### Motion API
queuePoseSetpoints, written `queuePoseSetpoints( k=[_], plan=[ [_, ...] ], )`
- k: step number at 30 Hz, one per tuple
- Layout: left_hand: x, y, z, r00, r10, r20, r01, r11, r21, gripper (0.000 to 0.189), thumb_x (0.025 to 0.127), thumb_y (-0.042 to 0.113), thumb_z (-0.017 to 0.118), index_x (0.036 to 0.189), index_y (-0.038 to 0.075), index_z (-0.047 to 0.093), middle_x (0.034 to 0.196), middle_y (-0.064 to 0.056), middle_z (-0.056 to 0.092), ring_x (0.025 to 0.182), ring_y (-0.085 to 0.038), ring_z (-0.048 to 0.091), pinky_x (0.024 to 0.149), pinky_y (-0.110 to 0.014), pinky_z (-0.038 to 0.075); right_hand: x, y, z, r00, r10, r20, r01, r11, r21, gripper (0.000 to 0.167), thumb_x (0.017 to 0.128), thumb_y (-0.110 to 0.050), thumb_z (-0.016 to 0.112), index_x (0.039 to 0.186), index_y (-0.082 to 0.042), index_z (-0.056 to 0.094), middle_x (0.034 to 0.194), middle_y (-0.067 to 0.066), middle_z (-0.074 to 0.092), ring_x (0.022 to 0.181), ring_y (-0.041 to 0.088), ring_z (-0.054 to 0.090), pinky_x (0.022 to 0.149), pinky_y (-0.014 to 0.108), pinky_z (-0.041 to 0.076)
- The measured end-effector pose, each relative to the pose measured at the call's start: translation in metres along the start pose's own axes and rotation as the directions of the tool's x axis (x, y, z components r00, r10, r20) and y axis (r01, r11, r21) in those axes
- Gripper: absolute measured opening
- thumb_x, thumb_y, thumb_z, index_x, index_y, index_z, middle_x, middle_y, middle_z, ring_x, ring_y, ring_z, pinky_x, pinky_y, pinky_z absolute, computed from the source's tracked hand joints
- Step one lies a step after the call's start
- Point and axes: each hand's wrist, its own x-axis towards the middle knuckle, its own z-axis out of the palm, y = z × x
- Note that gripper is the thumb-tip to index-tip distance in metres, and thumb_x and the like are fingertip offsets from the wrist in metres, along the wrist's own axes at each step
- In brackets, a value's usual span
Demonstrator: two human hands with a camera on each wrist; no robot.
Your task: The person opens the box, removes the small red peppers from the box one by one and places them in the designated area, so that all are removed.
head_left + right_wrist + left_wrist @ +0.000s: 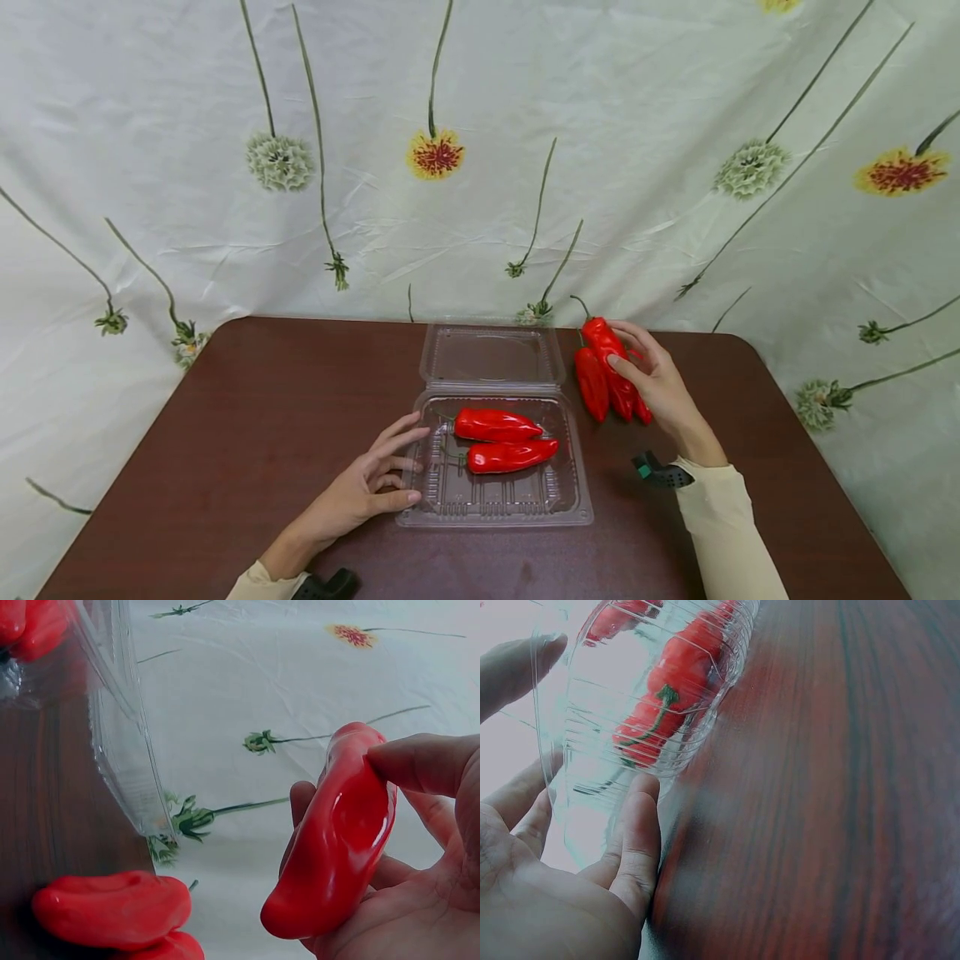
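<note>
In the head view, a clear plastic clamshell box (495, 510) lies with its lid (491, 354) folded back. Two red peppers with green stems, one at the back (495, 425) and one in front (513, 457), lie side by side in its base. My left hand (360, 492) touches the box's left edge with spread fingers. To the right of the lid, my right hand (656, 379) grips a red pepper (334, 840) between thumb and fingers. Beneath and beside it, more red peppers (591, 383) lie on the table; the hand partly hides them.
The dark brown wooden table (262, 417) has rounded back corners. Behind it hangs a pale cloth (480, 217) printed with flowers. Black camera straps sit at both wrists, below cream sleeves (731, 533).
</note>
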Motion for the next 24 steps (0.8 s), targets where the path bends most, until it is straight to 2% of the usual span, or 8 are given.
queuePoseSetpoints(
  k=[7,13,18,24],
  plan=[
    [0.000,-0.002,0.000,1.000,0.001,-0.001,-0.001,1.000,-0.007,0.073,0.093,0.000,0.068,0.156,0.005,0.031,0.168,-0.007,0.005,0.120,-0.027,0.057,0.088,-0.027,0.052,-0.001,0.002,-0.009,0.999,-0.009,-0.040,0.009,1.000,-0.002,0.050,0.101,-0.012,0.059,0.149,-0.012,0.044,0.137,-0.001,0.053,0.112,0.013,0.059,0.087,0.020,0.054],
    [0.000,-0.004,-0.001,1.000,-0.008,0.000,0.008,1.000,-0.006,0.074,0.093,0.000,0.068,0.157,0.006,0.031,0.168,-0.005,0.006,0.121,-0.027,0.056,0.088,-0.026,0.051,-0.001,0.006,-0.020,0.998,-0.015,-0.060,0.016,1.000,0.002,0.051,0.101,-0.012,0.060,0.150,-0.012,0.044,0.138,-0.004,0.053,0.114,0.011,0.056,0.087,0.019,0.053],
    [0.000,-0.003,-0.001,1.000,-0.015,-0.004,0.015,1.000,-0.004,0.073,0.093,0.000,0.067,0.157,0.008,0.032,0.168,-0.004,0.006,0.122,-0.027,0.056,0.088,-0.026,0.051,-0.001,0.010,-0.030,0.996,-0.002,-0.091,0.009,0.997,0.077,0.052,0.100,-0.010,0.061,0.150,-0.012,0.044,0.138,-0.004,0.052,0.115,0.012,0.055,0.089,0.021,0.054],
    [0.000,-0.004,-0.001,1.000,0.004,0.001,-0.004,1.000,-0.006,0.073,0.093,0.000,0.067,0.157,0.007,0.031,0.168,-0.005,0.006,0.121,-0.026,0.057,0.087,-0.026,0.051,-0.003,0.021,-0.042,0.992,0.007,-0.127,0.008,0.993,0.120,0.052,0.100,-0.009,0.060,0.150,-0.012,0.043,0.135,-0.004,0.050,0.115,0.012,0.053,0.085,0.018,0.054]
  ],
)
